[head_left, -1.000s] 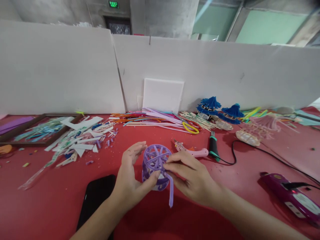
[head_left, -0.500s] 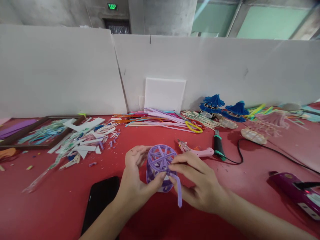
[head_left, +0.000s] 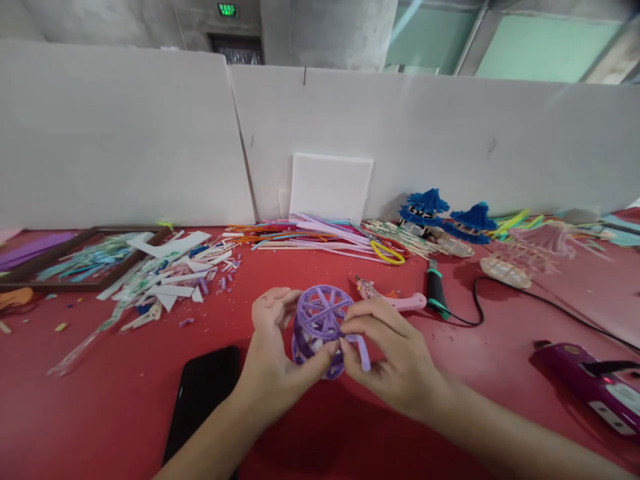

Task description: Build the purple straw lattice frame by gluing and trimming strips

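Above the red table, a small purple wheel-shaped frame (head_left: 324, 313) with crossing spokes on top is held between both hands. My left hand (head_left: 277, 357) wraps its left side, thumb pressed on the front near the rim. My right hand (head_left: 395, 357) pinches a purple pipe-cleaner strip (head_left: 362, 352) against the frame's right front edge. The strip's loose end bends out and hangs down by the right fingers. Part of the frame's lower body is hidden behind the left thumb.
A black phone (head_left: 203, 397) lies left of my forearm. Beyond the hands are pink-handled pliers (head_left: 405, 303), a green-black corded tool (head_left: 437, 290) and yellow-handled scissors (head_left: 387, 253). Scraps (head_left: 173, 290) cover the left; a purple power strip (head_left: 593, 380) sits right, blue-roofed models (head_left: 424, 205) behind.
The purple strip's free end has swung up and to the right, and now looks shorter and more bent. My right thumb has risen to the frame's edge. The left hand keeps its hold.
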The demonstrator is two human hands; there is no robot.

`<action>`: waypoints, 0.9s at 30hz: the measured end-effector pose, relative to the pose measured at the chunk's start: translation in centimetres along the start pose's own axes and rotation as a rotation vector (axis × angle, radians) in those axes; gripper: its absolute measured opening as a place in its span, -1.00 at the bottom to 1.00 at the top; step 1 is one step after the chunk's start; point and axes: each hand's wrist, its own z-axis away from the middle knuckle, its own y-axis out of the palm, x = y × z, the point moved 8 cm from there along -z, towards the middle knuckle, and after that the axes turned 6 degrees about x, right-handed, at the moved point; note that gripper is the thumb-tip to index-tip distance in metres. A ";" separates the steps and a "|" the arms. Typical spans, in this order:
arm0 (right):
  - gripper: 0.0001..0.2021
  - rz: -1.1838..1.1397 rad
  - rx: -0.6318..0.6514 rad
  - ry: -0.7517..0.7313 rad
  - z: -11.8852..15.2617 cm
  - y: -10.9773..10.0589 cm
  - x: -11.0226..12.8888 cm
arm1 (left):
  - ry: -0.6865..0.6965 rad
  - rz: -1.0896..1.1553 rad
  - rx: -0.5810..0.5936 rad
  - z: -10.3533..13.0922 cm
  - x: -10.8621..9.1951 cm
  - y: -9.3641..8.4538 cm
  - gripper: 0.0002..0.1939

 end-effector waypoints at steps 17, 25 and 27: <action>-0.93 0.041 -0.027 -0.087 -0.5 -0.2 1.1 | 0.292 -0.415 0.146 -0.6 -4.3 -0.2 -0.86; -0.88 0.040 -0.016 -0.111 -0.2 -0.1 1.0 | 0.292 -0.430 0.190 -0.7 -4.4 -0.4 -0.87; -0.86 0.069 0.001 -0.134 -0.2 0.0 1.1 | 0.268 -0.430 0.183 -0.6 -4.1 -0.4 -0.88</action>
